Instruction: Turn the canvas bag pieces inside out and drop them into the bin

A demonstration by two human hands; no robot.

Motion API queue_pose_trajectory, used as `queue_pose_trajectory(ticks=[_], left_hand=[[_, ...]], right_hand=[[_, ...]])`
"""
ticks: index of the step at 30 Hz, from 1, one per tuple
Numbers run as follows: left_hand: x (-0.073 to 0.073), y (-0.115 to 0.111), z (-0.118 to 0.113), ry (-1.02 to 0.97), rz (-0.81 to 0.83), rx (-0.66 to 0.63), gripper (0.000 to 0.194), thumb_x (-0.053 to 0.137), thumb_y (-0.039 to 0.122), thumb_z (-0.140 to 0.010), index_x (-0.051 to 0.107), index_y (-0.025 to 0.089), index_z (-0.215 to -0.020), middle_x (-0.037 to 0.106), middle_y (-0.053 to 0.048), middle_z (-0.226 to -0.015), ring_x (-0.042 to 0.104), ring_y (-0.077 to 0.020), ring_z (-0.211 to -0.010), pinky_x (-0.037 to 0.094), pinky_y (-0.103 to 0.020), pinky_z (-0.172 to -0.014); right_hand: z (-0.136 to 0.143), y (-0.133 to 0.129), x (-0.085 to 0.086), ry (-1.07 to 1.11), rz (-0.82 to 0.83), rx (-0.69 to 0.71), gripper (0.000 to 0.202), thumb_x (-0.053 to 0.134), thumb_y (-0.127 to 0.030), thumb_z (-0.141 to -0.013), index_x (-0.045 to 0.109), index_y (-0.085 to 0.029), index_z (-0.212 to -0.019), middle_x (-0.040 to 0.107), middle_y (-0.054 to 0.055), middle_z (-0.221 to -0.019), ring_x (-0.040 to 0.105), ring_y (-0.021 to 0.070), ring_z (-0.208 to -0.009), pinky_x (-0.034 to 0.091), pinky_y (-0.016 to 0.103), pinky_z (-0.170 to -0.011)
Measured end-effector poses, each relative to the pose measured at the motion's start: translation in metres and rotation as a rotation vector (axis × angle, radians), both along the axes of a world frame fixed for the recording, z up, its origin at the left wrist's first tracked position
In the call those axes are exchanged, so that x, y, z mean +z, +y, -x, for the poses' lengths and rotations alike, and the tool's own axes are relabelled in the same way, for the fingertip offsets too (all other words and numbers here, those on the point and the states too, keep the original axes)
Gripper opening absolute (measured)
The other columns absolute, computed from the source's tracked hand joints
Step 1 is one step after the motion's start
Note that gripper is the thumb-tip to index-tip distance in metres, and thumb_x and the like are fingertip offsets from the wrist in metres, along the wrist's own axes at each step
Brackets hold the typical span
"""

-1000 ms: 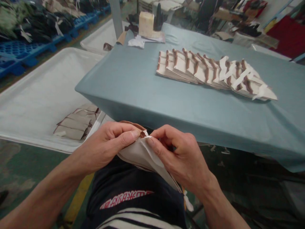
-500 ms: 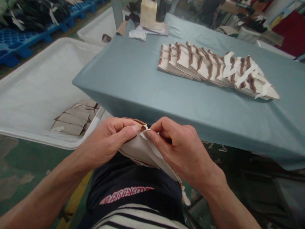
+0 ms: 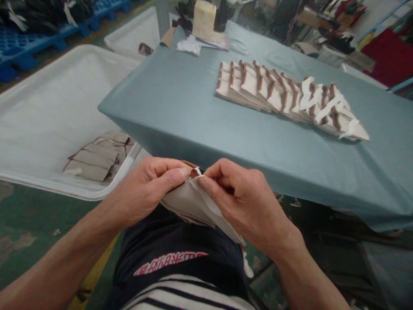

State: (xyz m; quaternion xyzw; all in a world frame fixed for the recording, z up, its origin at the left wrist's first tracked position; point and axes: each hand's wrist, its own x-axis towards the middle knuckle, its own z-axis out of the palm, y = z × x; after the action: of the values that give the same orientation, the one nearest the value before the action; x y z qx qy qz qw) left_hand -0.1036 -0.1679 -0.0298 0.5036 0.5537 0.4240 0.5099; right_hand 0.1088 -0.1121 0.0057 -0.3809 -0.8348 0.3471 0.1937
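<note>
A beige fabric piece [image 3: 187, 202] with brown edging hangs between my two hands, in front of the dark apron. My left hand [image 3: 158, 185] pinches its upper edge at a small brown patch, thumb on top. Close beside it, my right hand [image 3: 237, 193] pinches a white strip or flap at the same corner between thumb and forefinger. The fingertips are only a little apart. Past the hands, a row of overlapping beige pieces [image 3: 274, 92] with brown edges lies on the blue-covered table [image 3: 161, 103], white strips across its right end.
At the left, a white bin [image 3: 48, 112] holds folded beige pieces [image 3: 93, 161]. A yellowish block [image 3: 204, 19] and white scraps [image 3: 189, 45] are at the table's far left corner. Blue pallets [image 3: 29, 47] stand at the upper left. The table's near edge lies just beyond my hands.
The view has shifted slightly, so the row on the table sits a little lower and its right end further left. Both hands keep their pinch at the same corner.
</note>
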Motion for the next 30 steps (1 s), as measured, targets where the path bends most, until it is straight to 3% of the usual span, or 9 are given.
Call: queue_pose_trajectory(ticks=[5, 11, 23, 30], left_hand=[[-0.001, -0.001, 0.001, -0.018, -0.005, 0.012, 0.033, 0.069, 0.045, -0.094, 0.091, 0.025, -0.080, 0.079, -0.005, -0.075, 0.068, -0.0215, -0.066, 0.054, -0.027, -0.054], [-0.001, -0.003, 0.002, -0.020, -0.007, 0.008, 0.032, 0.069, 0.045, -0.093, 0.091, 0.026, -0.080, 0.081, -0.004, -0.079, 0.072, -0.0227, -0.070, 0.056, -0.027, -0.056], [-0.004, -0.006, 0.003, -0.047, 0.037, 0.020, 0.035, 0.071, 0.048, -0.093, 0.091, 0.021, -0.085, 0.083, -0.004, -0.082, 0.072, -0.0219, -0.072, 0.057, -0.025, -0.060], [-0.003, -0.011, 0.002, -0.064, 0.027, 0.024, 0.032, 0.073, 0.046, -0.096, 0.090, 0.020, -0.088, 0.087, -0.002, -0.088, 0.074, -0.0188, -0.077, 0.059, -0.021, -0.067]], right_hand=[[0.004, -0.001, 0.001, -0.007, -0.018, -0.010, 0.022, 0.070, -0.030, -0.109, 0.068, -0.024, -0.088, 0.071, -0.004, -0.064, 0.052, 0.0119, -0.052, 0.034, 0.027, -0.058], [0.008, -0.001, 0.003, -0.062, -0.031, -0.005, 0.021, 0.071, -0.027, -0.108, 0.068, -0.024, -0.087, 0.076, -0.002, -0.072, 0.060, 0.0133, -0.057, 0.034, 0.027, -0.059], [0.012, 0.000, 0.008, -0.151, -0.046, -0.003, 0.021, 0.072, -0.025, -0.106, 0.067, -0.023, -0.086, 0.073, -0.003, -0.068, 0.058, 0.0133, -0.056, 0.030, 0.028, -0.059], [0.013, -0.003, 0.008, -0.207, -0.079, -0.024, 0.020, 0.071, -0.024, -0.106, 0.066, -0.023, -0.086, 0.063, -0.007, -0.058, 0.049, 0.0120, -0.048, 0.026, 0.029, -0.058]])
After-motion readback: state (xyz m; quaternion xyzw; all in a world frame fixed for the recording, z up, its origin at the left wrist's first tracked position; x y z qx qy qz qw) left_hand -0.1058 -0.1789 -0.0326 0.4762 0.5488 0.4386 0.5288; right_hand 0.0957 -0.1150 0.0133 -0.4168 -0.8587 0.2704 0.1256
